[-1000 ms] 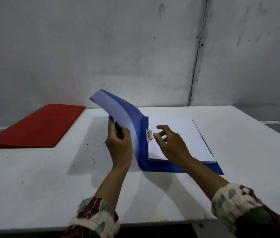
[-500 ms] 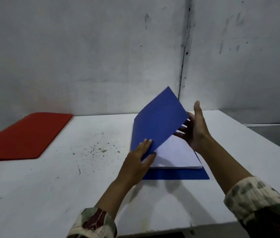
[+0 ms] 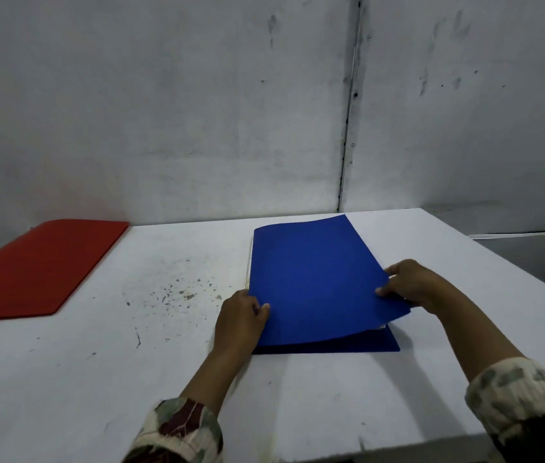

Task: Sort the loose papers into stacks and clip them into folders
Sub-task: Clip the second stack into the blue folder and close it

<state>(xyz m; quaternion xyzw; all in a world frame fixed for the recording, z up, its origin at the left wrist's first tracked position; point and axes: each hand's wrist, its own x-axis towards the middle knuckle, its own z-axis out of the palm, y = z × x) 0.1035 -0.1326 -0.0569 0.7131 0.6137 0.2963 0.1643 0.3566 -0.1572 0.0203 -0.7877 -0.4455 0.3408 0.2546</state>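
Note:
A blue folder (image 3: 311,279) lies on the white table (image 3: 164,362), its front cover folded down over the papers inside. Only a thin white paper edge shows at the near right corner, where the cover still bows up a little. My left hand (image 3: 241,320) holds the folder's near left edge, thumb on top of the cover. My right hand (image 3: 411,284) pinches the cover's right edge, fingers curled under it and thumb on top. The clip is hidden under the cover.
A red folder (image 3: 37,265) lies shut at the far left of the table, against the grey wall. Dark specks mark the tabletop between the two folders. The table's right edge drops off past my right arm.
The blue cover, raised half a second ago, has come down over the white papers. My right hand moved from under the lifted cover to its right edge; my left hand slid to the near left edge.

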